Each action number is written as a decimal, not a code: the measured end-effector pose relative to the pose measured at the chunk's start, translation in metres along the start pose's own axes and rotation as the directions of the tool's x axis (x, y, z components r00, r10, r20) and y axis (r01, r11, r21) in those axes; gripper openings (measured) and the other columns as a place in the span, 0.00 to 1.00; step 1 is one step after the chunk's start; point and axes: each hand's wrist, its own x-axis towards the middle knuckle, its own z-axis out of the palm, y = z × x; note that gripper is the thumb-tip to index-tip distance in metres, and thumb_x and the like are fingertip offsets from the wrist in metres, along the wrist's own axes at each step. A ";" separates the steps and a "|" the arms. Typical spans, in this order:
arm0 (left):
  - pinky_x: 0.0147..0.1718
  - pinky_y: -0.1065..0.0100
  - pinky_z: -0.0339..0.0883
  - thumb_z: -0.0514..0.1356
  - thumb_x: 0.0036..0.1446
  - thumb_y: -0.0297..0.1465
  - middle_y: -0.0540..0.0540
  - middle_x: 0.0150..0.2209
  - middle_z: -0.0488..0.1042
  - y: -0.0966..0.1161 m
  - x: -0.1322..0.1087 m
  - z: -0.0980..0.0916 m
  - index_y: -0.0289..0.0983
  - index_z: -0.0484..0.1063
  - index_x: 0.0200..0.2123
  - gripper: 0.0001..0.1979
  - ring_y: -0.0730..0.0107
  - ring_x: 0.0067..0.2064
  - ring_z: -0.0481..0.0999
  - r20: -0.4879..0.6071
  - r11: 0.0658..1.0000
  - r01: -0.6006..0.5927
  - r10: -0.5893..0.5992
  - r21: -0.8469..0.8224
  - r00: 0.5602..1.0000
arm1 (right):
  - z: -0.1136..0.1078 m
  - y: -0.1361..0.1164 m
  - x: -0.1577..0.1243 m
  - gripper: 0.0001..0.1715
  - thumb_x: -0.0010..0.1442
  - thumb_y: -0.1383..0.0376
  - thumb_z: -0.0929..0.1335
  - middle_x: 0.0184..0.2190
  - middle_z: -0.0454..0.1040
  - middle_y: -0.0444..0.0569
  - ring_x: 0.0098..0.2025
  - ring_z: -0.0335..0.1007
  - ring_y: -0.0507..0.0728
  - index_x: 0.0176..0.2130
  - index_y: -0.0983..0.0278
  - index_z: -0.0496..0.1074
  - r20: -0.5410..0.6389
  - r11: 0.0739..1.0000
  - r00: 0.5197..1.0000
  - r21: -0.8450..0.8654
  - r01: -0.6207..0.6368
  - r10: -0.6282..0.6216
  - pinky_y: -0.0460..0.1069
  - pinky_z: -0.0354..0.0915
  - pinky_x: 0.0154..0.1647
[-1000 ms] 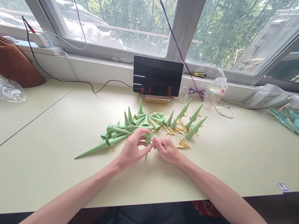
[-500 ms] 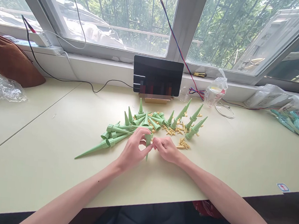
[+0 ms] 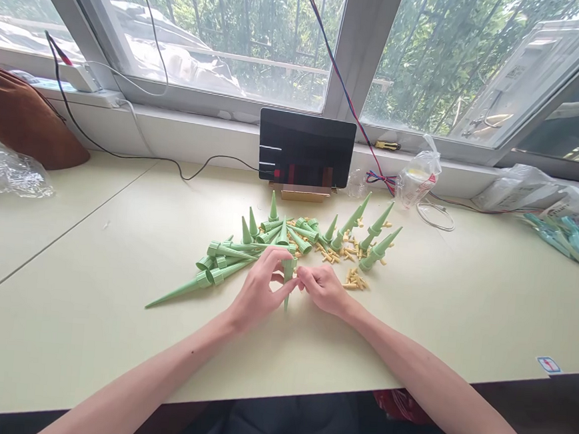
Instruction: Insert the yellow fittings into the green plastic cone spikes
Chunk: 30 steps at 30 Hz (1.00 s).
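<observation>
My left hand (image 3: 257, 290) pinches a green plastic cone spike (image 3: 288, 275), wide end up and tip pointing down at the table. My right hand (image 3: 324, 289) meets it from the right, fingers curled against the cone's top; what its fingertips hold is hidden. Behind the hands lies a heap of green cones (image 3: 268, 239), some standing on their bases, some stacked into a long spike (image 3: 183, 288) at the left. Small yellow plastic pieces (image 3: 355, 279) are scattered near my right hand.
A dark tablet (image 3: 305, 149) stands on a wooden holder at the back by the window. A brown bag (image 3: 24, 117) and clear plastic (image 3: 2, 169) sit far left. Plastic bags (image 3: 418, 173) and teal parts (image 3: 573, 239) lie at the right. A cable (image 3: 138, 157) crosses the pale green table (image 3: 86, 308).
Almost nothing has moved. The cone between my hands has risen slightly and my fingers have shifted a little around its top.
</observation>
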 end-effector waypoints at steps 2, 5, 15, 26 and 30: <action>0.33 0.67 0.78 0.61 0.62 0.31 0.44 0.49 0.66 0.001 0.000 -0.001 0.41 0.65 0.49 0.13 0.75 0.35 0.76 0.016 0.998 0.051 -0.051 -0.020 0.999 | 0.000 0.000 0.000 0.37 0.70 0.47 0.56 0.14 0.56 0.40 0.18 0.53 0.47 0.20 0.65 0.67 -0.022 1.000 0.999 0.011 -0.023 0.024 0.44 0.52 0.23; 0.36 0.63 0.79 0.59 0.63 0.34 0.43 0.48 0.70 0.002 0.001 -0.003 0.40 0.64 0.51 0.14 0.70 0.36 0.79 0.023 0.989 0.134 -0.133 -0.066 0.991 | 0.001 0.001 0.000 0.40 0.69 0.44 0.55 0.14 0.57 0.41 0.18 0.54 0.48 0.19 0.65 0.68 -0.060 0.998 0.996 0.030 -0.057 0.059 0.45 0.53 0.23; 0.43 0.61 0.79 0.58 0.63 0.28 0.41 0.53 0.67 0.002 0.004 -0.007 0.42 0.72 0.51 0.14 0.68 0.42 0.78 0.080 0.986 0.078 -0.067 -0.147 0.995 | 0.002 0.008 0.003 0.43 0.66 0.39 0.56 0.13 0.58 0.42 0.17 0.55 0.49 0.17 0.64 0.68 -0.095 0.972 0.984 0.198 -0.130 0.151 0.46 0.55 0.22; 0.31 0.64 0.81 0.59 0.61 0.29 0.44 0.44 0.71 0.002 0.005 -0.004 0.41 0.75 0.47 0.12 0.73 0.32 0.75 0.037 0.984 0.121 -0.117 -0.131 0.992 | -0.001 0.002 0.001 0.48 0.63 0.33 0.49 0.10 0.55 0.41 0.15 0.51 0.49 0.18 0.64 0.68 -0.014 0.945 0.978 0.262 -0.198 0.209 0.46 0.53 0.20; 0.28 0.66 0.79 0.60 0.62 0.35 0.45 0.40 0.72 -0.003 0.004 -0.003 0.41 0.76 0.46 0.11 0.72 0.30 0.75 0.021 0.984 0.152 -0.151 -0.093 0.988 | 0.000 0.001 0.001 0.47 0.63 0.34 0.50 0.10 0.56 0.41 0.15 0.51 0.49 0.19 0.64 0.69 -0.033 0.940 0.977 0.279 -0.195 0.212 0.46 0.53 0.20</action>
